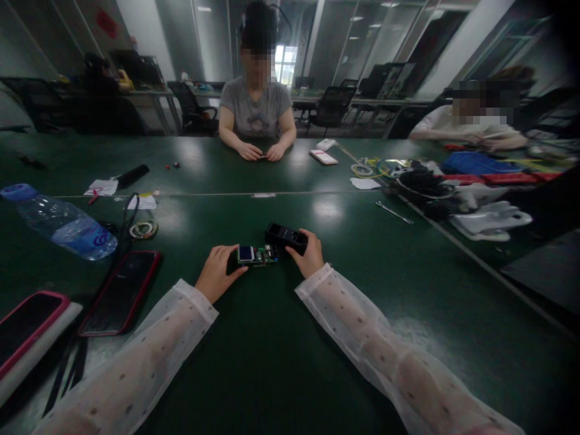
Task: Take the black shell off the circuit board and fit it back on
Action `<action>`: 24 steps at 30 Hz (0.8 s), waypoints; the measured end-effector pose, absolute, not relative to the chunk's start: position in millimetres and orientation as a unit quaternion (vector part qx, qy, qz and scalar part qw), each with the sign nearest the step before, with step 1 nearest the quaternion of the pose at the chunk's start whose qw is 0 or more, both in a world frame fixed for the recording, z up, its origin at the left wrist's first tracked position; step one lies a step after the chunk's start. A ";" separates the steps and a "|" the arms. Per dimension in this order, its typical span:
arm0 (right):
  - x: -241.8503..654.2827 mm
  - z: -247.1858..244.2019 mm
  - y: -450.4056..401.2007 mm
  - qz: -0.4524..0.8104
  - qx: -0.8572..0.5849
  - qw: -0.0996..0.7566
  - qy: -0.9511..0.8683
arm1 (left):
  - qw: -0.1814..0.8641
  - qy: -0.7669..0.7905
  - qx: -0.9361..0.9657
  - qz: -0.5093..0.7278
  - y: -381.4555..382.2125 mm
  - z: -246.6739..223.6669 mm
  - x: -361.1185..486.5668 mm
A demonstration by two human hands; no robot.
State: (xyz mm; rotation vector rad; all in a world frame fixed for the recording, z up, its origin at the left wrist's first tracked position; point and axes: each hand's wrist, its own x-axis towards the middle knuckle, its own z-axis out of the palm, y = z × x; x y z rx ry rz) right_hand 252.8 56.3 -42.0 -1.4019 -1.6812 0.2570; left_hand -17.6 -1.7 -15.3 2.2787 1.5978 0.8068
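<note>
A small green circuit board point(263, 257) with a little framed screen is being held at its left end by the left hand point(216, 272), the thumb and fingers being parted only by the board's depth and being pressed to its opposite edges. A black case point(286, 237) is being gripped at its right end by the right hand point(312, 257), whose thumb and fingers are being kept apart by the case's body. Both objects are being held just above or on the green table point(254, 362), in front of the wearer; which of the two cannot be told. The case is being held slightly farther from the wearer and to the right, its left end being brought close to the board's right end; whether they are touching cannot be told. To the left, a red-edged phone point(121, 293), a pink-edged phone point(31, 320), a water bottle point(67, 223) lying tilted and a beaded ring point(144, 229) are being supported by the table. A wrench point(394, 212) is being left lying to the right, near a heap of cables point(423, 181). Across the table, something small is being fingered by a person in a grey shirt point(256, 112).
</note>
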 end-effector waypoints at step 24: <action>224.1 -10.3 26.1 0.170 -0.386 0.418 -0.804 | 0.149 0.535 0.785 0.274 0.8 -19.8 -24.0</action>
